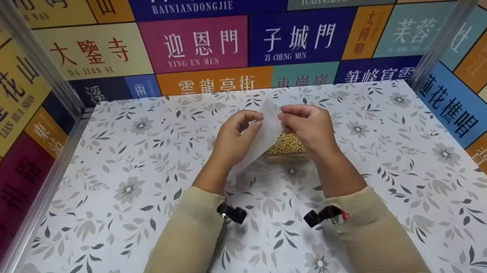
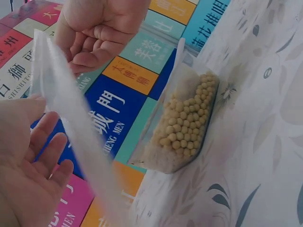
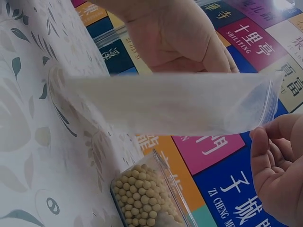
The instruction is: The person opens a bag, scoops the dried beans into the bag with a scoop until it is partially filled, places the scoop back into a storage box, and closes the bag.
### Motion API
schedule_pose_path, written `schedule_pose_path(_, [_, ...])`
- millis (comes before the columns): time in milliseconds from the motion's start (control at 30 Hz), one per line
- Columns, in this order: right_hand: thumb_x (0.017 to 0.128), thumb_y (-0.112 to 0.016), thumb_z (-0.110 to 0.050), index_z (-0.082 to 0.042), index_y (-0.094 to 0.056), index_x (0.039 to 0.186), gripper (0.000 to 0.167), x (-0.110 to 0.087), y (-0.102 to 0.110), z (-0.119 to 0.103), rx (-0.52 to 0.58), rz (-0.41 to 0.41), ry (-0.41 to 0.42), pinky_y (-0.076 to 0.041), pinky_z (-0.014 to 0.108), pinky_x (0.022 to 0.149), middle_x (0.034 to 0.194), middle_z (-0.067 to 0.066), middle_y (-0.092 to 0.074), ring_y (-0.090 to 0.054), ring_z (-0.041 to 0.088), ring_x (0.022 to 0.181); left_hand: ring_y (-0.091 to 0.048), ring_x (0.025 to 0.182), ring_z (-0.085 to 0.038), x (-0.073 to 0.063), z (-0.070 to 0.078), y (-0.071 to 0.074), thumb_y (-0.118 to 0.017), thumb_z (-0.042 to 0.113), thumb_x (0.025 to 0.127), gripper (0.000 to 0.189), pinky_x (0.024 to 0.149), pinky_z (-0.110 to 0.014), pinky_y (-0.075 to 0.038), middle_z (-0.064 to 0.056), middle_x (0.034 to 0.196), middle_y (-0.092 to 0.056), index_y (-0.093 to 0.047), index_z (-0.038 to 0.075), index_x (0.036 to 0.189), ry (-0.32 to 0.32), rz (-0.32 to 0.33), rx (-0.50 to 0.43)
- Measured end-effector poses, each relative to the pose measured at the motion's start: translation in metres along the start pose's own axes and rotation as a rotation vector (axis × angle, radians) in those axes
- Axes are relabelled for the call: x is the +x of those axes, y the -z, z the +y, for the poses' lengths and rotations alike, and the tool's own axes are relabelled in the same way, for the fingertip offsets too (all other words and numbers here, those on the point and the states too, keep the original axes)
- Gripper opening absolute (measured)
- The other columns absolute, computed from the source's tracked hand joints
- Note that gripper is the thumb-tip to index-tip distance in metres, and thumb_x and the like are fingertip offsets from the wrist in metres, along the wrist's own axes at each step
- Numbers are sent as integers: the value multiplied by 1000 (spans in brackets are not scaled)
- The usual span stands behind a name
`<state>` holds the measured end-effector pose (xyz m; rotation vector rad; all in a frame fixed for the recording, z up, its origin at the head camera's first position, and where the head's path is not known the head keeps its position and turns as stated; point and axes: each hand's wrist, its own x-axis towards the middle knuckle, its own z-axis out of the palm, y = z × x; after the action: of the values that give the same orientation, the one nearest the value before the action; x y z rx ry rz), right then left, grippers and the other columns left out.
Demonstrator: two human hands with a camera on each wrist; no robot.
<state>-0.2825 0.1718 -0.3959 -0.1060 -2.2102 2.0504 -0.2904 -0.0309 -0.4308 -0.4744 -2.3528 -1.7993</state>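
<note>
A translucent zip-top plastic bag [image 1: 265, 129] hangs upright between the two hands. My left hand [image 1: 236, 141] pinches its top edge from the left; in the right wrist view the bag hides those fingertips. On the other side, the thumb and forefinger of my right hand [image 1: 312, 127] pinch the bag near its zip strip, as the right wrist view shows best [image 3: 279, 170]. Behind and below the right hand, a clear plastic box [image 2: 156, 158] with yellow soybeans [image 2: 187, 123] sits on the table, partly covered by the hand and bag in the head view.
The table [image 1: 145, 237] wears a white cloth printed with grey flowers and leaves. Panels [image 1: 197, 42] with coloured place-name signs stand along its back and both sides. A small black camera is strapped to each wrist.
</note>
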Motion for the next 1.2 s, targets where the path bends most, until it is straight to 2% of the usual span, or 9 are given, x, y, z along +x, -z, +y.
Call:
schedule_pose_path(133, [94,-83,-18,-4,-80,116,26,-1,-2,1,-6,4,6,-67,25,76,99,5,-79,-74,15,82,-63,138,-16,1,-5,-6,-58,19,111,14,118,-37,-52,-6,140,-68,-65,12,122,-51,0,-105])
schedule_pose_path(267, [94,-82,-19,-6,-80,116,26,-1,-4,1,-26,5,-13,-68,26,78,103,6,-79,-75,16,85,-62,141,-17,-1,-8,-10,-49,20,114,15,116,-36,-52,-6,145,-66,-56,13,126,-75,20,-83])
schedule_pose_path(333, [94,-83,-20,-6,-80,117,26,-1,-4,1,-33,7,-21,-68,26,79,104,7,-79,-75,16,85,-62,141,-19,-1,-8,-11,-46,21,115,15,111,-36,-54,-8,149,-65,-52,13,127,-80,34,-73])
schedule_pose_path(467, [95,-83,-20,-8,-81,116,25,0,-4,2,-37,10,-37,-68,26,80,106,7,-79,-76,17,87,-64,127,-22,-2,-10,-10,-41,19,116,15,98,-36,-53,-10,151,-63,-47,11,127,-98,45,-100])
schedule_pose_path(567, [95,-83,-19,-8,-80,115,24,1,-3,2,-28,13,-46,-68,26,80,107,7,-78,-76,18,88,-59,119,-22,-1,-11,-8,-39,20,116,17,98,-34,-50,-12,139,-63,-47,10,127,-111,49,-120])
schedule_pose_path(633, [95,-82,-18,-8,-80,115,23,1,-2,2,-19,19,-51,-67,26,80,107,8,-78,-75,18,88,-58,124,-19,0,-12,-7,-39,22,117,17,103,-32,-49,-11,136,-63,-48,11,126,-111,57,-133])
schedule_pose_path(800, [95,-82,-18,-8,-80,115,23,2,1,2,-5,31,-62,-67,26,80,107,7,-78,-74,19,89,-58,139,-16,1,-11,-3,-41,24,116,17,110,-33,-49,-5,151,-65,-50,10,118,-120,67,-194])
schedule_pose_path(900, [94,-83,-18,-7,-80,116,24,3,2,3,5,44,-50,-67,26,79,105,7,-78,-74,19,88,-57,145,-17,2,-10,-2,-42,23,116,17,115,-36,-50,-6,151,-65,-50,9,116,-127,69,-215])
schedule_pose_path(1200, [93,-84,-17,-6,-81,114,24,4,1,5,-10,46,-13,-68,27,79,103,7,-79,-76,17,84,-57,147,-16,0,-7,-3,-43,21,114,19,124,-38,-47,-4,152,-64,-56,7,114,-148,15,-91])
